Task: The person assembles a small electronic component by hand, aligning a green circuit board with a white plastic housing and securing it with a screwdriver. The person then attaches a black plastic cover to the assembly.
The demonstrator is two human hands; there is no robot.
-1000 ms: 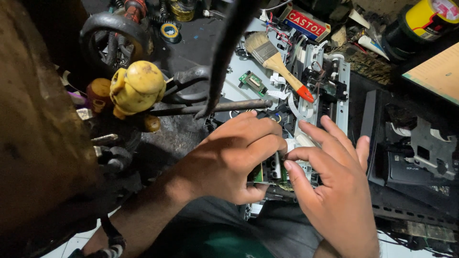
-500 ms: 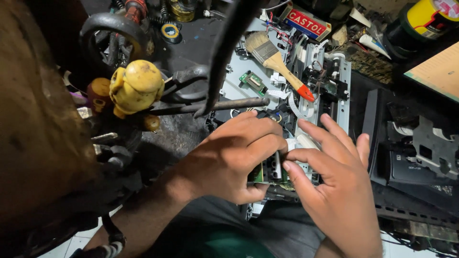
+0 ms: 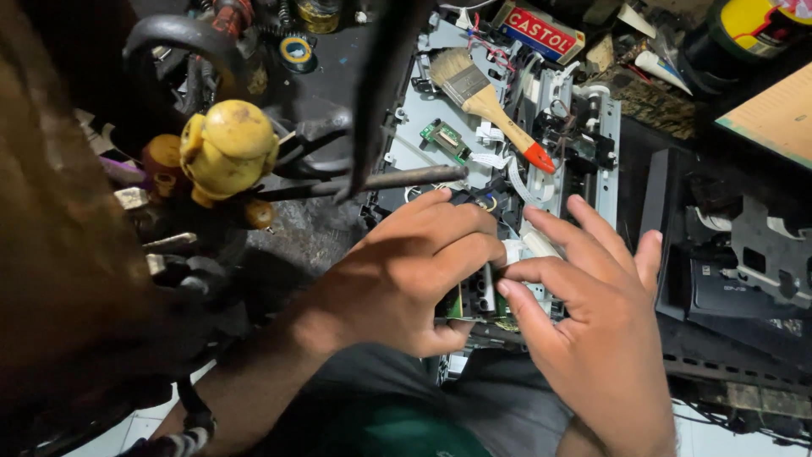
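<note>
The left hand curls over a small green circuit board with grey metal connector blocks, its grip closed on the board from the left, thumb beneath and fingers bent over the top. The right hand meets it from the right: thumb and forefinger pinch narrowly at the board's edge, the other fingers spread wide above. The board sits between the two grips, at the near edge of an opened grey metal device chassis on the cluttered dark desk. Farther back on the chassis lies a wooden-handled paintbrush with a red tip, well apart from both hands. A yellow rounded knob stands towards the desk's left edge.
</note>
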